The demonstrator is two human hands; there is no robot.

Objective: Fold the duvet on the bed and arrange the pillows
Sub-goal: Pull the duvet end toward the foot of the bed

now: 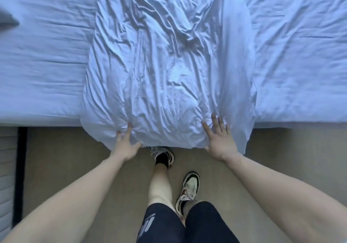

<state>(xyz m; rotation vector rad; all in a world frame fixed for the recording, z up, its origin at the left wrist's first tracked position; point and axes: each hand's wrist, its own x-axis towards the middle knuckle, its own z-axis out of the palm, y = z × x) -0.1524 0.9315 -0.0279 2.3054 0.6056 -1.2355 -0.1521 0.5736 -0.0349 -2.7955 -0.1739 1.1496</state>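
Pressing one duvet [169, 64]: left hand [126, 145], right hand [219, 141], flat.

cool, bluish, fairly dim even light; soft shadows in the duvet [169, 64] creases. whole frame slightly soft, edges smeared and bowed by the wide lens. no glare.
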